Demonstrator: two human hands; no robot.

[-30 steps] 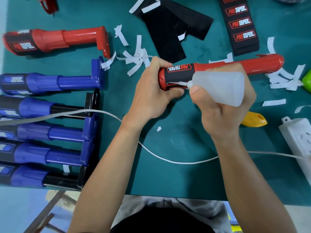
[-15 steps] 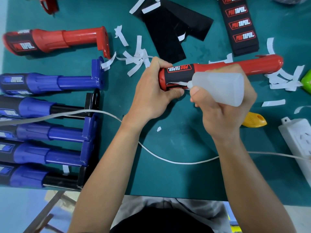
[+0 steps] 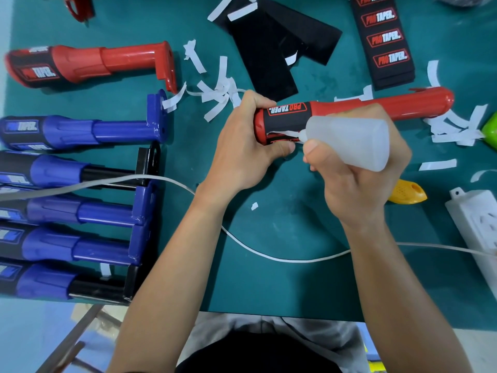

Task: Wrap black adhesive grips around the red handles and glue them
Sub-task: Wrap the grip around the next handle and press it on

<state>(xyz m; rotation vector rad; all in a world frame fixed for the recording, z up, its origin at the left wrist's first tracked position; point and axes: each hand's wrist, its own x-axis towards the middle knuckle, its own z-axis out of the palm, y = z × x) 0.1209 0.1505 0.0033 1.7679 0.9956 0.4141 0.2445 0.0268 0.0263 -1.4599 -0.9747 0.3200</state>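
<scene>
Almost nothing has shifted over the last second. The left hand (image 3: 242, 153) keeps its fingers curled round the wrapped end of the long red plastic handle (image 3: 425, 102), which lies mid-table pointing toward three o'clock. The right hand (image 3: 355, 189) grips a translucent white squeeze bottle (image 3: 349, 141), its nozzle touching the seam of the black adhesive grip (image 3: 285, 122).
</scene>
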